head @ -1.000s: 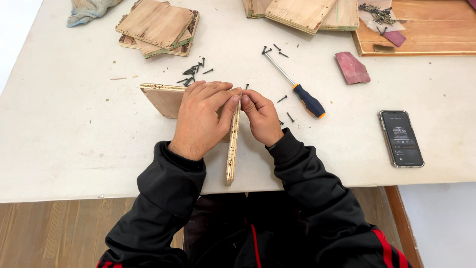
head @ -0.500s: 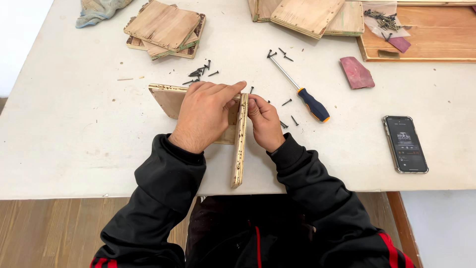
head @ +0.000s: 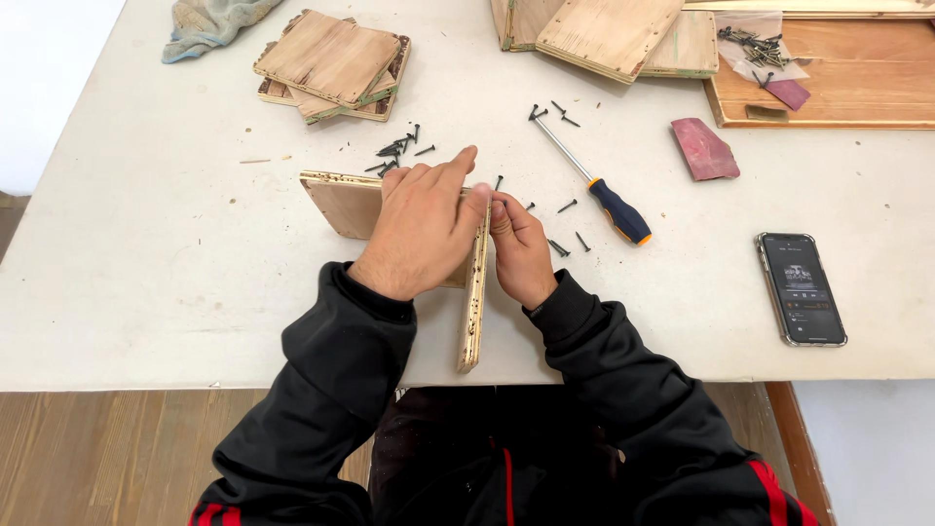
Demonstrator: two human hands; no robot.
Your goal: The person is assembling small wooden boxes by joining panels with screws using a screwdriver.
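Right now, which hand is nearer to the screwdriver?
Right. The right hand lies just left of the screwdriver handle, apart from it. The left hand presses on the wooden panels, farther left.

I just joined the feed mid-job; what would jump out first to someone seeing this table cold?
At the near edge of the white table, the left hand lies flat over a wooden board, and the right hand pinches at the top of a second board set on edge against it. Loose dark screws lie just beyond the hands, with a blue-handled screwdriver to the right. Further right lies a phone.
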